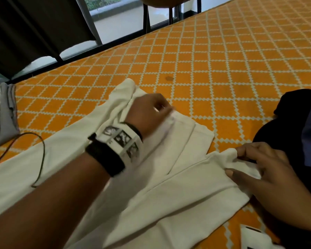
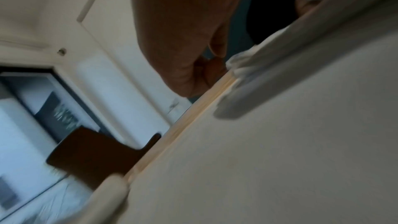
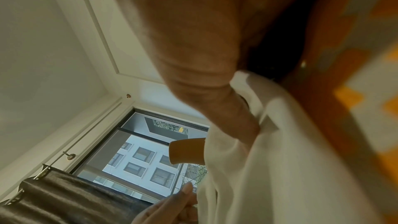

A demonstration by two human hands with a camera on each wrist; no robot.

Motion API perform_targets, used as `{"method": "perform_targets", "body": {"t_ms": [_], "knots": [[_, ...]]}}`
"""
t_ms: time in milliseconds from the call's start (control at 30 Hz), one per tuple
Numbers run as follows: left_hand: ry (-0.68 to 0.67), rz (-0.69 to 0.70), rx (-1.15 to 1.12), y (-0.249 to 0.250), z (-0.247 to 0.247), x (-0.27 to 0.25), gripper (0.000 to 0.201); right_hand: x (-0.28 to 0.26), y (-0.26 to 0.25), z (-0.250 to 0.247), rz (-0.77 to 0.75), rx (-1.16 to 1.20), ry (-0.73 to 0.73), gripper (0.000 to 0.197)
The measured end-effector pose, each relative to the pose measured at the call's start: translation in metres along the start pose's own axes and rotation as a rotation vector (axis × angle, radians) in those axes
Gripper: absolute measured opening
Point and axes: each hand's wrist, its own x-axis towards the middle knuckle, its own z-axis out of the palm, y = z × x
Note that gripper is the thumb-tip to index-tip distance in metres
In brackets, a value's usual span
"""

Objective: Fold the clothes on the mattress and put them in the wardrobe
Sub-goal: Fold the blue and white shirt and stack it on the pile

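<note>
A white garment [image 1: 178,186] lies spread across the orange checked mattress [image 1: 241,60], partly folded over itself. My left hand [image 1: 162,108] reaches over it and grips a raised fold at its far edge, fingers curled. At the garment's right corner my right hand [image 1: 237,160] pinches a bunched bit of cloth between thumb and fingers. In the blurred left wrist view, the curled left hand [image 2: 206,67] meets the white cloth's [image 2: 301,134] edge. The right wrist view has the right hand [image 3: 237,117] holding white cloth [image 3: 269,168], which drapes past the thumb.
Grey and white folded clothes [image 1: 5,112] sit at the mattress's left edge, with a black cable [image 1: 41,150] lying on the garment nearby. Dark clothing [image 1: 294,126] fills the right side. A chair [image 1: 160,4], a dark curtain [image 1: 25,33] and a window stand beyond the far edge.
</note>
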Motion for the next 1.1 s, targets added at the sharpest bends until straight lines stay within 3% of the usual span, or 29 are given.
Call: {"method": "perform_targets", "body": {"t_ms": [100,200,367,500,567,700,800,867,900,967,1033,1100], "knots": [[-0.134,0.037,-0.011,0.03,0.022,-0.035,0.025,0.001,0.001,0.001,-0.009,0.009,0.006,0.025],[-0.163,0.072,0.045,0.045,0.029,-0.045,0.026,0.001,0.001,0.002,-0.012,0.015,0.01,0.023],[-0.252,0.096,0.358,0.063,0.048,-0.054,0.044,0.002,0.006,0.003,-0.034,0.063,0.008,0.015],[-0.305,0.086,0.415,0.069,0.06,-0.052,0.024,0.001,0.009,0.004,-0.044,0.202,-0.014,0.01],[-0.356,0.086,0.315,0.073,0.058,-0.051,0.02,-0.001,0.006,0.003,-0.006,0.352,-0.029,0.018],[-0.467,-0.025,-0.117,0.084,0.042,-0.065,0.016,0.001,0.005,0.002,-0.02,0.511,-0.064,0.024],[-0.216,-0.041,-0.225,0.081,0.001,-0.091,0.017,0.006,0.007,-0.001,0.004,0.654,-0.127,0.009],[-0.089,0.007,-0.183,0.068,-0.033,-0.122,0.016,0.009,0.009,-0.003,0.054,0.673,-0.165,0.048],[-0.084,0.013,-0.142,0.059,-0.051,-0.145,0.015,0.01,0.008,-0.004,0.077,0.665,-0.184,0.065],[-0.146,-0.05,-0.044,0.034,-0.084,-0.198,0.023,0.013,0.005,-0.008,0.122,0.652,-0.229,0.081],[-0.192,-0.169,0.076,-0.005,-0.11,-0.255,0.038,0.017,-0.003,-0.017,0.198,0.615,-0.286,0.066],[-0.193,-0.337,0.155,-0.05,-0.132,-0.311,0.033,0.02,-0.015,-0.025,0.259,0.555,-0.323,0.027]]}}
